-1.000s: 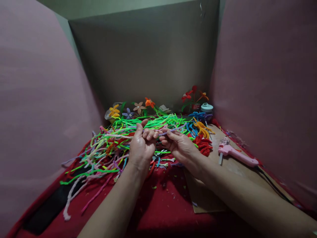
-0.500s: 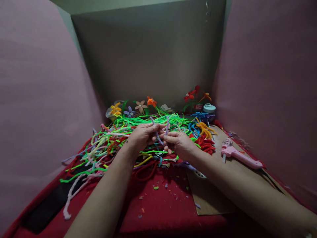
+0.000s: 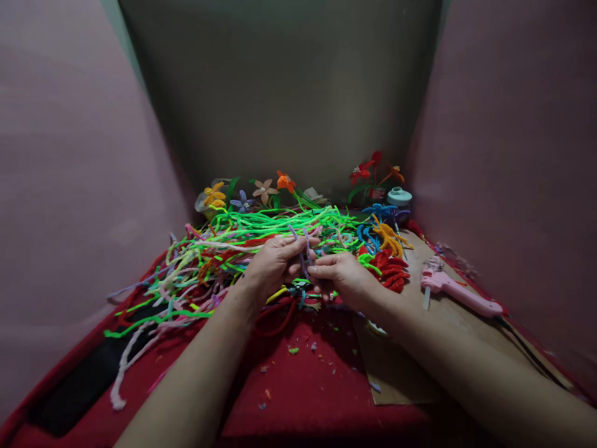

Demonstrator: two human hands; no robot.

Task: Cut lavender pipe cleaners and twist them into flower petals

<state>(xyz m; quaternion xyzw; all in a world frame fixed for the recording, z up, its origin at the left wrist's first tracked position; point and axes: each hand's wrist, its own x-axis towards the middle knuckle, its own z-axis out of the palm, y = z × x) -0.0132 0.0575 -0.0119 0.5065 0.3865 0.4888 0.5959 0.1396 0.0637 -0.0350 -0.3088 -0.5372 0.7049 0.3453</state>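
Observation:
Two short lilac pipe cleaners stand side by side between my hands, over the middle of the table. My left hand (image 3: 276, 261) pinches the left pipe cleaner (image 3: 302, 262) between thumb and fingers. With its thumb and forefinger, my right hand (image 3: 339, 275) grips the lower part of the other pipe cleaner (image 3: 308, 244). Their lower ends lie close together, partly hidden by fingertips. Behind and left of the hands spreads a heap of pipe cleaners (image 3: 261, 221), mostly bright green, pink and white. Red-handled scissors (image 3: 280, 320) lie below my hands, their blades partly covered.
On the right a pink glue gun (image 3: 459, 295) lies on cardboard (image 3: 401, 373), its cord running to the front right. Red petals (image 3: 392, 272) and orange ones (image 3: 389, 236) sit beside the heap. Finished flowers (image 3: 263, 190) line the back wall. Scraps dot the red cloth (image 3: 289, 398).
The two lilac pipe cleaners have come closer together and now run nearly parallel. My right hand has moved slightly down. The whole view has shifted a little.

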